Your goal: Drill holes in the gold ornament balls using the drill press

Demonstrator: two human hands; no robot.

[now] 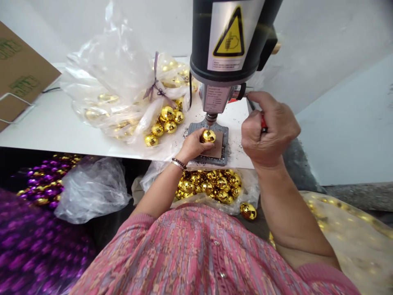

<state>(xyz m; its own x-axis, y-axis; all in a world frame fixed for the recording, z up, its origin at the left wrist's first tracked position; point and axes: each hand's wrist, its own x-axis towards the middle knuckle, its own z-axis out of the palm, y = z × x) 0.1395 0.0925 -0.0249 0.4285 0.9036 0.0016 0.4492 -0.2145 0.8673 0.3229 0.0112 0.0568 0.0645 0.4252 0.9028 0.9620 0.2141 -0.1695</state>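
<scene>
Under a bench drill press [227,45], my left hand [195,146] grips a shiny gold faceted ball [209,136], with thumb and fingers on its side. The ball rests over a brown board [216,147] on the grey drill base [226,135]. Just above it the drill chuck [211,118] points down, its bit at the top of the ball; how deep it goes I cannot tell. My right hand [267,127] is closed around the drill's feed handle [263,123], red at its end, with the index finger stretched toward the drill's side.
A clear plastic bag [123,110] spills gold balls [167,113] onto the white table [76,141]. Another bag of gold balls [211,186] lies in my lap, a loose gold ball [248,211] beside it. Purple balls [39,241] fill the lower left. A cardboard box [24,61] stands left.
</scene>
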